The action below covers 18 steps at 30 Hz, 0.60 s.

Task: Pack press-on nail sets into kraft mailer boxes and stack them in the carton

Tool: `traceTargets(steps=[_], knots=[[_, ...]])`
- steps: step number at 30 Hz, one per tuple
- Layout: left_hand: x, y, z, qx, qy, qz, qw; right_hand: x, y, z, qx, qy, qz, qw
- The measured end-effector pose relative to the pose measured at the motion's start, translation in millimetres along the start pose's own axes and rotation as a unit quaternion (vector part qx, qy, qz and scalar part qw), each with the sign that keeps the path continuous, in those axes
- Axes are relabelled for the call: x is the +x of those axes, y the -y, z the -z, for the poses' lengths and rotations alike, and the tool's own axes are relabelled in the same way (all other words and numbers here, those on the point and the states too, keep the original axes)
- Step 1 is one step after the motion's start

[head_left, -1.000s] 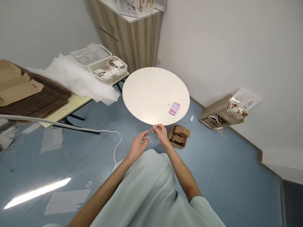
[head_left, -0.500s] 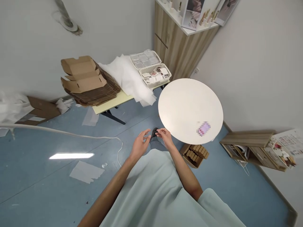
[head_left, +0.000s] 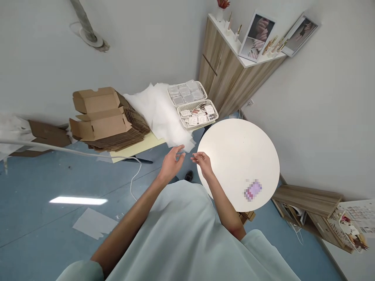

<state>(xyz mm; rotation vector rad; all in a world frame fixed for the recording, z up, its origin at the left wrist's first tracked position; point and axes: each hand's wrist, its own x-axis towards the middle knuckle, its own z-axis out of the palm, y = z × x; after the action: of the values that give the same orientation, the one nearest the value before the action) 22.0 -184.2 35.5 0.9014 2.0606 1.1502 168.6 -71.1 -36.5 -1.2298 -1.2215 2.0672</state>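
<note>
From my end of the feed I have both bare hands raised at the centre of the frame, in front of a pale green shirt [head_left: 187,230]. The left hand [head_left: 171,163] has its thumb well spread from its fingers; its fingertips overlap the lower edge of the white packing sheets [head_left: 158,113], though I can't tell from here whether they touch. The right hand [head_left: 204,163] is narrower, thumb and fingertips drawn close together (whether they pinch anything thin, I can't make out), and it overlaps the left rim of the white round table [head_left: 231,156].

Those packing sheets lie crumpled left of upper centre, across a pale yellow table [head_left: 139,146], and droop over its near edge. To their left I see a stack of flattened cardboard boxes [head_left: 108,125]. To their right sit two white perforated baskets, the rear one [head_left: 204,89] filled with clear flat cases [head_left: 185,92], the front one [head_left: 202,125] with small printed cards [head_left: 201,119].

Toward the lower right of the round table is a purple item [head_left: 253,190], pixelated beyond naming. A wood-grain cabinet [head_left: 224,74] fills the upper right of centre with framed hand photos on top, and a white cable [head_left: 88,155] crosses from the left edge. A dark shoe [head_left: 189,176] shows just below the hands.
</note>
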Motion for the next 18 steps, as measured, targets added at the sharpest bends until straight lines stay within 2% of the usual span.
traceTargets(steps=[4, 8, 15, 18], knots=[[56, 7, 5, 0.018, 0.013, -0.013, 1.0, 26, 22, -3, -0.009, -0.02, -0.003, 1.0], [127, 22, 4, 0.042, 0.035, -0.022, 0.998, 44, 39, -8, -0.008, -0.059, -0.001, 0.998], [260, 41, -12, 0.144, 0.093, -0.042, 0.984, 65, 61, -26, -0.008, -0.163, 0.009, 0.986], [308, 46, -23, 0.199, 0.143, -0.046, 0.968, 69, 62, -38, -0.012, -0.201, 0.004, 0.98]])
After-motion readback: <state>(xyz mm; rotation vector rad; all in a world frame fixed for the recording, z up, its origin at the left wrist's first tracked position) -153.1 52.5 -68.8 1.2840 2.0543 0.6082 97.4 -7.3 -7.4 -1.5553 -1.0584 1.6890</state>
